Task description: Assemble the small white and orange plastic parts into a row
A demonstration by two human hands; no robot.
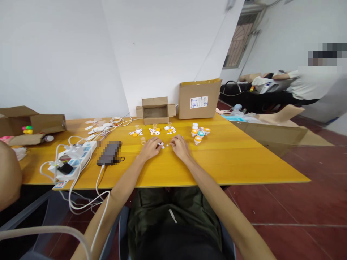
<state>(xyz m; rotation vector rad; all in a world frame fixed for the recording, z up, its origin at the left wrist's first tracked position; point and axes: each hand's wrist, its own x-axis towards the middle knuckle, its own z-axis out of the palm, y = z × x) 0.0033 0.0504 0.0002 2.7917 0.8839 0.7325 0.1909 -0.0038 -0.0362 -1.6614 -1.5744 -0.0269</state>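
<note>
My left hand (151, 148) rests low over the table with its fingers closed around a small white round part (161, 144). Opposite it, my right hand (179, 146) has thumb and fingertips pressed together; whatever they hold is too small to make out. A little white disc (167, 145) lies between the two hands. Beside my left hand stands a small clear cup (143, 141). Beyond the hands are little piles of white pieces (151, 131) with orange rings (158, 129) and more clear cups (170, 124). To the right sits a cluster of white, orange and teal capped pieces (200, 134).
An open small carton (155, 112) and a large closed box (199, 101) stand by the wall. On the left lie a phone (109, 153), a power strip (78, 159) with white cables, and another open box (48, 122). A person (311, 83) sits at far right; another's arm (9, 173) shows at left.
</note>
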